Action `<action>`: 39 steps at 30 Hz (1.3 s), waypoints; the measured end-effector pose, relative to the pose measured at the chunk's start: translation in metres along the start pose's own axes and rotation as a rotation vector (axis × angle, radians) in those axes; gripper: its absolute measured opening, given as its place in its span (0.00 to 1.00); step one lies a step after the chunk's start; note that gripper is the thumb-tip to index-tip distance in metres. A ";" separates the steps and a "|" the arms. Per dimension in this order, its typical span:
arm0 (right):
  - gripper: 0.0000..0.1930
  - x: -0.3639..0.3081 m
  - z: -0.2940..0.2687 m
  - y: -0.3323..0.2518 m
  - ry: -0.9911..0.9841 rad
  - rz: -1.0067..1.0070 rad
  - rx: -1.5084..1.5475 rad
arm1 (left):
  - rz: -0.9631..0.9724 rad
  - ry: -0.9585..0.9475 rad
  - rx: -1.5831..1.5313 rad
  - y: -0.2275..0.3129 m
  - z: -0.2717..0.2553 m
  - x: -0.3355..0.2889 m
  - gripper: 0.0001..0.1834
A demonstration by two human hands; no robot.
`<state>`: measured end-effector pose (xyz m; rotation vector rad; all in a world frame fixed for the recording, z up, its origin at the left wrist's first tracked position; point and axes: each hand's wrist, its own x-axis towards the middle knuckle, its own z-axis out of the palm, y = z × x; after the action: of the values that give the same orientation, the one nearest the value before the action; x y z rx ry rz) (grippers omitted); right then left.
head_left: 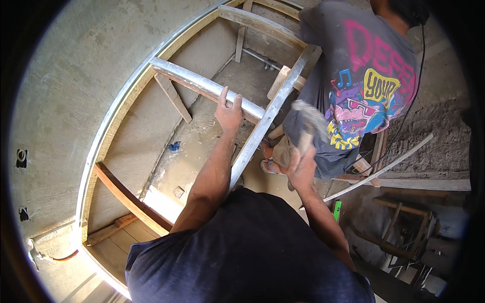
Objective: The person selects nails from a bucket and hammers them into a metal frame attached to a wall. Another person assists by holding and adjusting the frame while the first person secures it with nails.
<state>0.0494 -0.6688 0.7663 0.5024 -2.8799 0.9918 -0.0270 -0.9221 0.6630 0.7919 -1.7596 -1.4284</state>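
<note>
My left hand [230,117] holds a wooden crosspiece [189,77] faced with grey metal, its fingers over the bar's upper side. That crosspiece runs from a curved outer rail [132,83] along the wall to a straight metal-faced rail [275,107] in front of me. My right hand [302,169] is closed round the wooden handle of a hammer [305,142]. The hammer is raised to the right of the straight rail, apart from it, and its head is smeared by motion.
A co-worker in a grey printed T-shirt [364,76] stands close on the right, beyond the hammer. A brown curved wooden rib [132,199] crosses the frame at the lower left. A long thin strip [376,174] slants at the right, near a wooden stool-like frame [404,222].
</note>
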 end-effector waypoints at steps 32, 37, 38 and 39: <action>0.13 0.120 0.008 -0.009 -0.474 -0.064 -0.346 | -0.025 0.035 0.030 -0.038 0.021 0.075 0.33; 0.15 0.113 0.009 0.000 -0.417 0.000 -0.206 | 0.059 0.023 0.216 -0.040 0.018 0.083 0.33; 0.16 0.104 0.008 0.004 -0.385 0.017 -0.128 | 0.101 0.004 0.257 -0.036 0.014 0.083 0.32; 0.17 0.091 0.006 0.010 -0.332 0.014 -0.029 | 0.147 -0.016 0.296 -0.030 0.009 0.081 0.31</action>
<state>-0.0391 -0.6913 0.7696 0.7076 -3.1834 0.9472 -0.0784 -0.9893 0.6446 0.7840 -2.0262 -1.0956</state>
